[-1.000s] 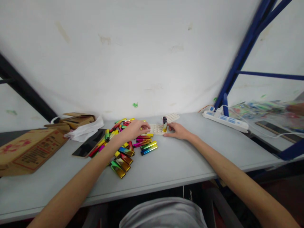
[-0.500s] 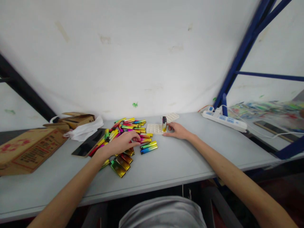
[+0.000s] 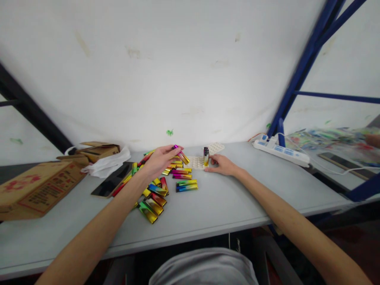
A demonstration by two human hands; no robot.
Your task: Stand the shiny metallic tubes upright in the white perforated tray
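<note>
The left hand (image 3: 159,161) pinches a tilted pink-and-gold lighter (image 3: 182,155) above the pile; the right hand (image 3: 224,164), half curled, sits beside upright lighters (image 3: 206,157) on a white tray (image 3: 196,163), its grip unclear; loose lighters (image 3: 153,206) cover the counter (image 3: 231,206) leftward

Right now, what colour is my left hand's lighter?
The lighter is magenta and gold, clearest in head view.

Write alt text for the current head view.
A person's left hand holds a tilted, shiny purple-and-gold lighter by an off-white dimpled tray; their right hand is at upright, black-topped metallic lighters. Loose multicoloured metallic lighters lie on the pale grey table, brown cardboard boxes at left, a white power strip at right.
</note>
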